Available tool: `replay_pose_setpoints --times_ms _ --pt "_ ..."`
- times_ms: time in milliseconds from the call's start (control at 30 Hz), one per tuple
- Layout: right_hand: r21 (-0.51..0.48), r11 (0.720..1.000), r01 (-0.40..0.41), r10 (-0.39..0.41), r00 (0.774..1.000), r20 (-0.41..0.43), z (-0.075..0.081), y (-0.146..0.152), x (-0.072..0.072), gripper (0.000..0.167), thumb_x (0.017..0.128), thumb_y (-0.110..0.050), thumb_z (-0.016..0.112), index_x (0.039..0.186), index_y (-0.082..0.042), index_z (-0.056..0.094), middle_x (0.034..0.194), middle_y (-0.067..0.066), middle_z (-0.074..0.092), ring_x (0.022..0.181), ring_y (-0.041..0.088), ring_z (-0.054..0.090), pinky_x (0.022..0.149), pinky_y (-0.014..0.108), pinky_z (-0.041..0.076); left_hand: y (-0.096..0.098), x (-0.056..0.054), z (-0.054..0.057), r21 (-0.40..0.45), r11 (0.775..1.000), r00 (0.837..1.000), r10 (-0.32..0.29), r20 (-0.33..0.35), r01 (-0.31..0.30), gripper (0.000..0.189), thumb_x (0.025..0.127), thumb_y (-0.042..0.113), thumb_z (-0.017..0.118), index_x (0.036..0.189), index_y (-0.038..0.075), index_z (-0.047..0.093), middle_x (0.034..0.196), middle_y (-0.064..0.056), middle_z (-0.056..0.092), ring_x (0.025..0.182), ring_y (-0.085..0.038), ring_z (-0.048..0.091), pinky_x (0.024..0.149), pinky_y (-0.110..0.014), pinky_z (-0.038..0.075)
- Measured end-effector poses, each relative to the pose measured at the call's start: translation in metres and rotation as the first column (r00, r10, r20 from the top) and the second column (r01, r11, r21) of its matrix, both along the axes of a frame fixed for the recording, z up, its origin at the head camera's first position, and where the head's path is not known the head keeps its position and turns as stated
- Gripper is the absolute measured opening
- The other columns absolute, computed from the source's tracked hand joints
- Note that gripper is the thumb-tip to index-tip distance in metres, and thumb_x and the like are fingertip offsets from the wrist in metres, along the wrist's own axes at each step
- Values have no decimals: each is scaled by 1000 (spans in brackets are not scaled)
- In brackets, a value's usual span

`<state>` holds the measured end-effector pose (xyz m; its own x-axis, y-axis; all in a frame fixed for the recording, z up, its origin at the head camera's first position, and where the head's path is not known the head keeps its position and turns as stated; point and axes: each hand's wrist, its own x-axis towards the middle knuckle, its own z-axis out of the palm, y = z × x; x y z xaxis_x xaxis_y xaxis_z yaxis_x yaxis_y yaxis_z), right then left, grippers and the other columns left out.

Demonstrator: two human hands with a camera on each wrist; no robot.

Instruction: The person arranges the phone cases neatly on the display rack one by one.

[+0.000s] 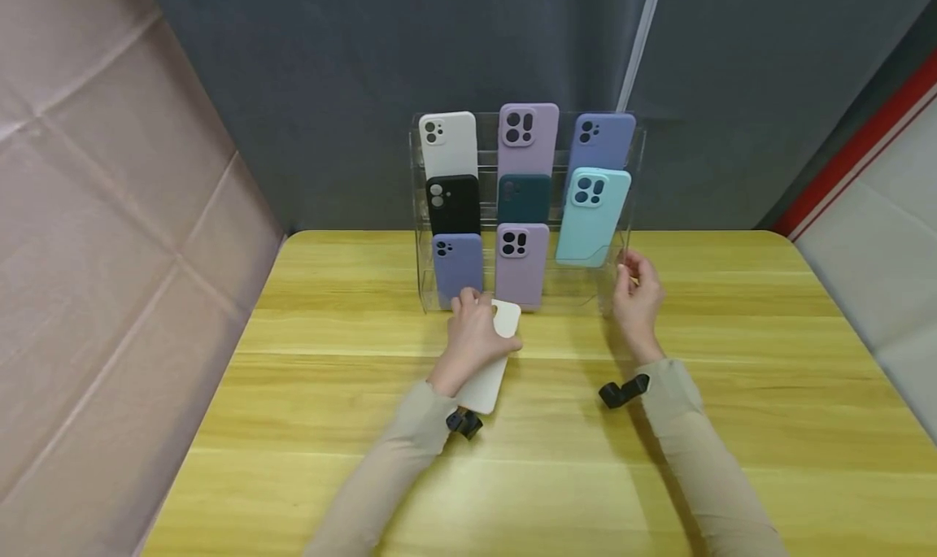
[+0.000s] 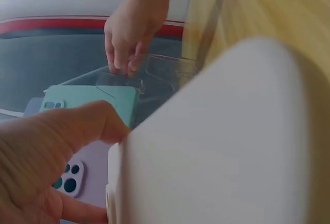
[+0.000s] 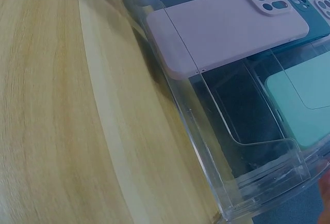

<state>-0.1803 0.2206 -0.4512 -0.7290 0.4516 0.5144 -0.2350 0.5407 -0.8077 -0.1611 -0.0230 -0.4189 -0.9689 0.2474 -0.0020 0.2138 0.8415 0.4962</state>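
My left hand [image 1: 474,333] grips a white phone case [image 1: 483,390] in front of the lower left of a clear stepped display rack [image 1: 574,290]. In the left wrist view, the thumb [image 2: 98,121] lies at the edge of the case, whose smooth face fills the right side. My right hand [image 1: 638,301] pinches the rack's right side edge near its lower tier. Next to that hand, a turquoise phone case [image 1: 596,224] leans in the middle tier. A lilac phone case [image 3: 227,33] and a periwinkle one [image 1: 458,264] stand in the lowest tier.
Higher on the rack are a white case [image 1: 450,152], a black case [image 1: 454,207], a dark teal case [image 1: 524,199], another lilac case [image 1: 538,154] and another periwinkle one [image 1: 611,141]. The rack stands at the back of the wooden table [image 1: 556,476], before a dark grey curtain [image 1: 329,93].
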Motion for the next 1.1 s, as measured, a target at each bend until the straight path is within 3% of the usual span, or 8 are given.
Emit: replay_pose_setpoints --times_ms 167,300,667,933,1100 --pt "-8 1000 7 -7 1000 -2 0 3 1 23 92 0 52 113 9 59 103 24 61 89 22 56 69 5 40 20 -1 16 51 998 999 -18 -38 20 76 64 35 75 128 1 51 125 -17 40 105 -30 37 78 -36 47" --pt "-9 1000 14 -14 1000 -16 -1 4 2 22 92 1 52 111 10 59 103 24 62 89 23 56 69 4 39 39 -4 29 115 993 994 -26 -105 38 83 65 36 74 135 4 45 130 -13 38 109 -29 36 79 -37 48" --pt "-7 999 32 -32 999 -9 -1 3 1 21 92 -1 54 110 9 60 102 23 63 87 22 57 69 4 41 80 -26 48 182 980 953 -21 -304 80 83 68 39 74 137 6 41 131 -14 37 111 -27 36 83 -33 43" --pt "-49 999 5 -5 1000 7 1 1 0 23 93 -3 53 113 7 60 106 21 63 88 8 54 71 6 43 101 -42 54 268 958 893 32 -448 100 79 68 34 72 136 6 41 130 -13 36 109 -27 37 84 -32 42" --pt "-65 998 -5 5 1000 8 -1 2 -1 24 94 -4 53 114 6 61 105 20 64 85 0 51 68 7 44 117 -52 51 265 957 822 58 -567 116 83 69 33 71 139 5 38 132 -14 35 111 -27 38 90 -32 41"
